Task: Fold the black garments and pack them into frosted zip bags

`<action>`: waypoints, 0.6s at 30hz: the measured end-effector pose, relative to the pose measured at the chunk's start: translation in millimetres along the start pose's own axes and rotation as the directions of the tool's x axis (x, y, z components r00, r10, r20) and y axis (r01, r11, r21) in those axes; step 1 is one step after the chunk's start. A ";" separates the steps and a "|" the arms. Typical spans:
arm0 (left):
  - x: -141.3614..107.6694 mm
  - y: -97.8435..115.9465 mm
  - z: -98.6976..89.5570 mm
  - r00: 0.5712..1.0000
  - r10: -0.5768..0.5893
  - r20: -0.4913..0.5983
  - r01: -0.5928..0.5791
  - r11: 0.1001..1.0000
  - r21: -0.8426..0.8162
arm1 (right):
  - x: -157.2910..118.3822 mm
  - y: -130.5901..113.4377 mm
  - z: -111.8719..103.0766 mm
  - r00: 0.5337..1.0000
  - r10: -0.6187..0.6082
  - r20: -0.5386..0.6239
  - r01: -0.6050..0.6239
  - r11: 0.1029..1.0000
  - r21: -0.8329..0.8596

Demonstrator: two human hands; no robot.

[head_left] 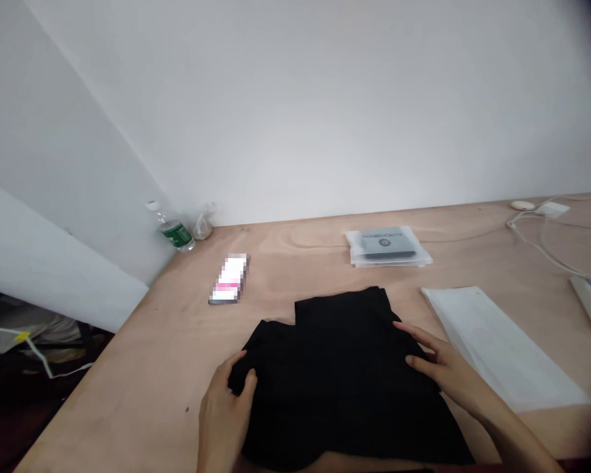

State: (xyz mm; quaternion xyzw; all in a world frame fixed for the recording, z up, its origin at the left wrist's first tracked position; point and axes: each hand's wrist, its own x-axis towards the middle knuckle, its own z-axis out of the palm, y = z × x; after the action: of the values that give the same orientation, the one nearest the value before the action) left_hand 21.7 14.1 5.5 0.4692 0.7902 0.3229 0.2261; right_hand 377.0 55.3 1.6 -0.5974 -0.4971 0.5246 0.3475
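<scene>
The worktop runs out of view at the right and bottom, where the lens darkens the corner. On it, in the lower middle, lies a black cloth, so dark that its inner folds and seams are hard to make out. Its narrower, squared end points toward the wall; its long axis runs roughly side to side. The left hand touches the cloth's left edge, thumb and forefinger apart; its wrist is cut off. The right hand rests at the cloth's right edge, thumb and forefinger likewise apart; any grip by the hidden fingers cannot be told. Right of the cloth lie white sheets, partly behind the right forearm. Beyond the cloth sits a plastic-wrapped packet. Far left of it are a bottle and a phone, its screen blurred out.
</scene>
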 end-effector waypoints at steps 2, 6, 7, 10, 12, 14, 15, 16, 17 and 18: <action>3.6 -0.3 -0.2 0.999 0.044 -0.026 -0.042 0.997 0.060 | 3.0 8.1 -1.4 0.997 -0.041 -0.060 0.030 0.984 -0.174; 9.5 -4.0 0.3 0.995 0.099 -0.023 -0.093 0.975 0.202 | 9.8 24.8 -4.7 0.988 -0.143 -0.059 0.103 0.894 -0.435; 9.6 -4.1 0.2 0.989 0.140 -0.040 -0.126 0.960 0.249 | 11.0 26.9 -5.0 0.984 -0.171 -0.049 0.128 0.871 -0.474; 7.1 1.7 -0.4 0.931 0.351 -0.101 -0.289 0.877 0.384 | 10.9 24.4 -5.0 0.960 -0.273 -0.063 0.191 0.804 -0.563; 5.4 8.9 0.1 0.897 0.442 -0.028 -0.384 0.808 0.447 | 8.4 17.8 -4.9 0.946 -0.315 -0.074 0.210 0.773 -0.599; 6.2 15.9 2.5 0.886 0.452 0.101 -0.445 0.770 0.458 | 5.7 11.7 -5.2 0.952 -0.298 -0.075 0.191 0.765 -0.615; 7.9 18.8 4.3 0.885 0.440 0.151 -0.458 0.768 0.447 | 4.8 9.8 -5.6 0.959 -0.273 -0.074 0.172 0.770 -0.614; 10.3 21.1 6.3 0.887 0.423 0.183 -0.459 0.777 0.430 | 4.5 8.8 -6.3 0.966 -0.248 -0.076 0.152 0.780 -0.608; 13.1 23.0 7.9 0.892 0.403 0.203 -0.451 0.793 0.409 | 4.5 8.4 -7.2 0.971 -0.227 -0.081 0.135 0.791 -0.597; 15.9 24.3 8.9 0.897 0.382 0.220 -0.440 0.812 0.383 | 4.7 8.3 -8.4 0.973 -0.212 -0.088 0.122 0.803 -0.584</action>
State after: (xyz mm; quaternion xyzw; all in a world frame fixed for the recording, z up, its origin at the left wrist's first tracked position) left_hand 34.8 39.4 16.0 0.6871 0.7038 0.1528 0.0955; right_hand 386.8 58.5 -5.8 -0.6652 -0.6555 0.2716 0.2323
